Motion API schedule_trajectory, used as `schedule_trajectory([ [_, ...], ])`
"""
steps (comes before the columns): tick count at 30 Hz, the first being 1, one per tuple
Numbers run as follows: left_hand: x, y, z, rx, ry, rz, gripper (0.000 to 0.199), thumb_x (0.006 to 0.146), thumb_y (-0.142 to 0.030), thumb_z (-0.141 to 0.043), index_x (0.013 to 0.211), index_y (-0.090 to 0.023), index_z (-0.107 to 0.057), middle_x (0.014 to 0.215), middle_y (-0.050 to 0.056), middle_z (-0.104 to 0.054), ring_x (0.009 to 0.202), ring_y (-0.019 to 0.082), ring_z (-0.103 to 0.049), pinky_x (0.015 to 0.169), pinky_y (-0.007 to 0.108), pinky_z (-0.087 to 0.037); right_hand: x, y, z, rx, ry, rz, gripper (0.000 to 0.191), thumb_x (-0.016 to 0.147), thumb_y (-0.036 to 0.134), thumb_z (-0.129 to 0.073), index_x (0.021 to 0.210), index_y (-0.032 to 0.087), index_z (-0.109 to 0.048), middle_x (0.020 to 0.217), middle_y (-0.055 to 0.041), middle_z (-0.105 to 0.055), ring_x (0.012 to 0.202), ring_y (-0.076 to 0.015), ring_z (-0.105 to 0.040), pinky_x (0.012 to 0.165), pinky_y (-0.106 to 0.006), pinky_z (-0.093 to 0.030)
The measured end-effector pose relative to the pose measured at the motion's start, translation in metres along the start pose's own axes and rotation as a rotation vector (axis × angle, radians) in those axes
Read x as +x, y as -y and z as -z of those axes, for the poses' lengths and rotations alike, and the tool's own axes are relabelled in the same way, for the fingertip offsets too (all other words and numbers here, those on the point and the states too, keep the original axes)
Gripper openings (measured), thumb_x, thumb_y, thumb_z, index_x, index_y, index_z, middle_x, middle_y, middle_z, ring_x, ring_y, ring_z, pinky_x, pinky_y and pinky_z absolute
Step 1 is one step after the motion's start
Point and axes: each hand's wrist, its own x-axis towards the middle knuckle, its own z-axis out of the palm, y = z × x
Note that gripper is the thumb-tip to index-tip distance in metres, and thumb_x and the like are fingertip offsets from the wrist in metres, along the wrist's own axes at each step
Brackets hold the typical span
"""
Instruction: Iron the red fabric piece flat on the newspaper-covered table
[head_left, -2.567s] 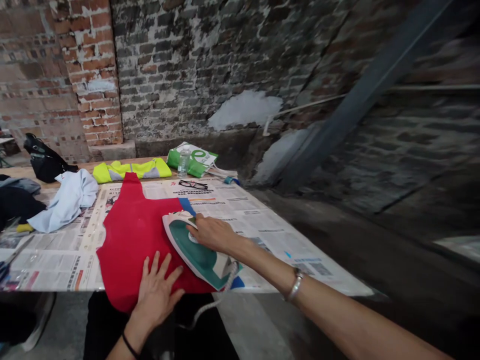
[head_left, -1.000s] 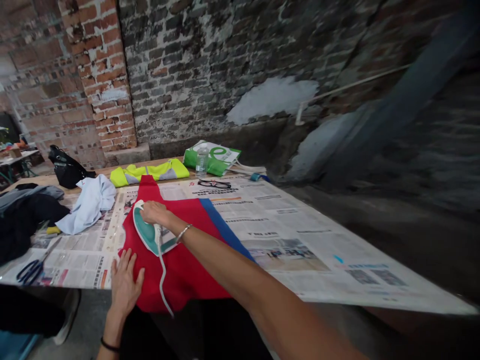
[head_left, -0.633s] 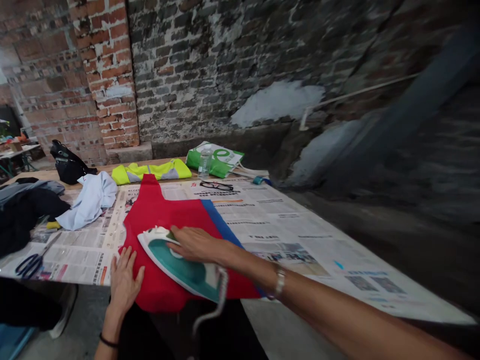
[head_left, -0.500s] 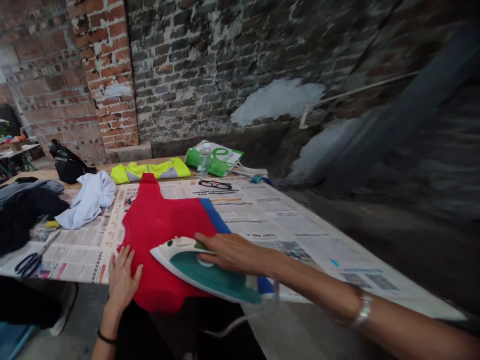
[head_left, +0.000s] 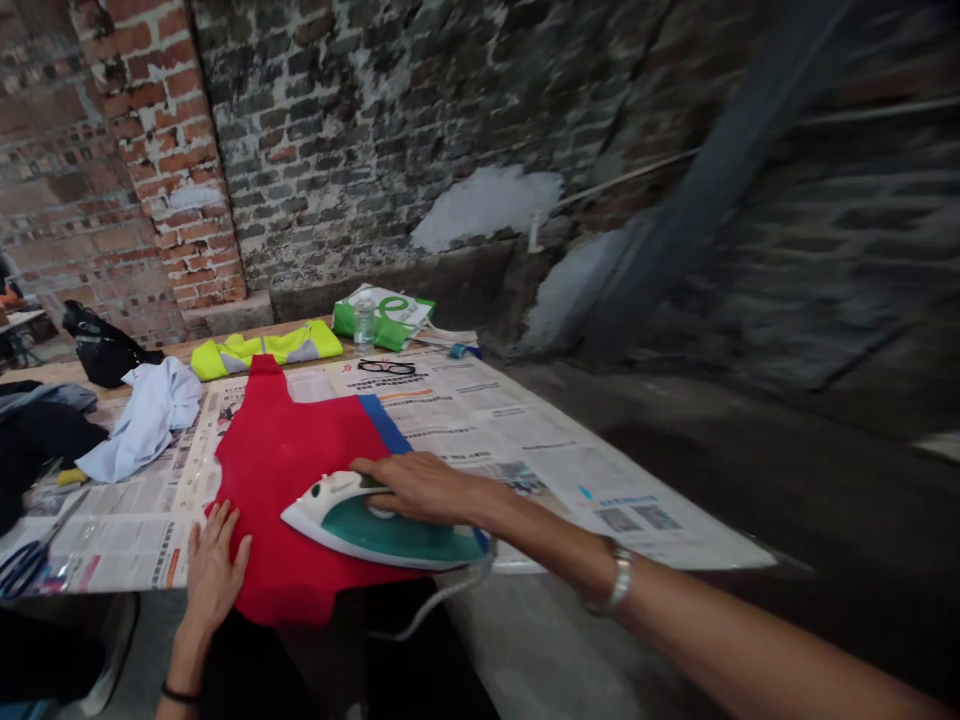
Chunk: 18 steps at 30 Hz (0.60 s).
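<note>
As I read the feed from here, the right hand is closed over the handle of a green-and-white steam iron, its soleplate resting on the near part of a red cloth; the left hand lies open and flat on the cloth, fingers spread, just left of the iron. The cloth lies on spread newspaper over the table, a blue strip along its far-right edge. Pressing is the step in hand; the next stroke calls for the left hand to keep the cloth taut. Against the previous frame, the iron sits in much the same spot; mainly my view has shifted.
</note>
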Motion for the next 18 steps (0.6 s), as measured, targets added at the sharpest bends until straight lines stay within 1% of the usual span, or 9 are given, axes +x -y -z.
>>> schedule_trajectory([
  [4,0.003,0.003,-0.002,-0.035,-0.041,-0.002,0.044,0.098,-0.030,-0.047,0.137,-0.020,-0.062,0.150,0.015,-0.056,0.140,0.032,-0.053,0.118,0.064,-0.034,0.034,0.020,-0.001,-0.034,-0.091,-0.068,0.037,0.100,0.033,-0.053,0.135,0.021,-0.057,0.123,-0.0155,-0.072,0.116,-0.0317,-0.067,0.089,-0.037,-0.047],
  [7,0.007,0.011,0.002,-0.090,0.005,0.009,0.045,0.097,-0.033,-0.047,0.137,-0.020,-0.063,0.151,0.015,-0.055,0.141,0.033,-0.052,0.118,0.066,-0.034,0.059,0.021,0.006,-0.059,-0.145,-0.086,0.037,0.101,0.035,-0.054,0.136,0.022,-0.057,0.126,-0.0161,-0.071,0.120,-0.0314,-0.065,0.092,-0.038,-0.047],
  [9,0.014,0.023,0.009,-0.166,0.101,-0.003,0.045,0.093,-0.039,-0.052,0.132,-0.022,-0.067,0.149,0.013,-0.058,0.139,0.033,-0.054,0.116,0.063,-0.039,0.069,0.014,0.015,-0.048,-0.109,-0.053,0.041,0.099,0.037,-0.060,0.136,0.021,-0.059,0.124,-0.0157,-0.071,0.117,-0.0312,-0.066,0.090,-0.036,-0.048],
  [11,0.028,0.035,0.021,-0.266,0.171,-0.030,0.043,0.091,-0.046,-0.055,0.124,-0.023,-0.072,0.142,0.011,-0.065,0.132,0.031,-0.060,0.113,0.054,-0.047,0.076,-0.001,0.024,0.049,0.008,0.058,0.045,0.095,0.046,-0.065,0.132,0.020,-0.063,0.118,-0.0129,-0.073,0.108,-0.0294,-0.068,0.084,-0.032,-0.048],
  [13,0.052,0.044,0.034,-0.344,0.160,-0.052,0.044,0.091,-0.051,-0.054,0.120,-0.024,-0.073,0.133,0.009,-0.071,0.126,0.028,-0.066,0.110,0.046,-0.051,0.084,-0.023,0.032,0.210,0.105,0.196,0.046,0.096,0.055,-0.060,0.123,0.019,-0.069,0.111,-0.0086,-0.075,0.099,-0.0259,-0.069,0.079,-0.028,-0.049],
  [14,0.067,0.045,0.039,-0.360,0.135,-0.057,0.045,0.092,-0.052,-0.053,0.120,-0.024,-0.072,0.131,0.009,-0.072,0.124,0.027,-0.067,0.109,0.044,-0.052,0.090,-0.037,0.033,0.275,0.098,0.220,0.048,0.099,0.058,-0.053,0.119,0.018,-0.071,0.108,-0.0073,-0.075,0.096,-0.0245,-0.069,0.078,-0.027,-0.049],
  [15,0.085,0.045,0.043,-0.357,0.115,-0.060,0.047,0.091,-0.053,-0.053,0.121,-0.022,-0.071,0.130,0.009,-0.072,0.123,0.027,-0.067,0.109,0.043,-0.052,0.097,-0.052,0.034,0.305,0.052,0.190,0.049,0.102,0.057,-0.047,0.117,0.017,-0.072,0.107,-0.0072,-0.075,0.096,-0.0238,-0.069,0.079,-0.027,-0.049],
  [16,0.105,0.042,0.044,-0.342,0.113,-0.059,0.048,0.090,-0.052,-0.053,0.121,-0.020,-0.070,0.130,0.011,-0.072,0.123,0.028,-0.067,0.109,0.044,-0.052,0.105,-0.067,0.032,0.288,-0.027,0.100,0.049,0.105,0.052,-0.042,0.117,0.016,-0.073,0.108,-0.0083,-0.075,0.097,-0.0237,-0.069,0.082,-0.027,-0.049],
  [18,0.150,0.035,0.039,-0.274,0.127,-0.002,0.044,0.088,-0.046,-0.054,0.119,-0.018,-0.069,0.128,0.013,-0.073,0.121,0.029,-0.068,0.110,0.045,-0.050,0.125,-0.098,0.026,0.170,-0.190,-0.142,0.045,0.106,0.041,-0.041,0.127,0.013,-0.069,0.118,-0.0146,-0.073,0.107,-0.0257,-0.068,0.090,-0.030,-0.048],
])
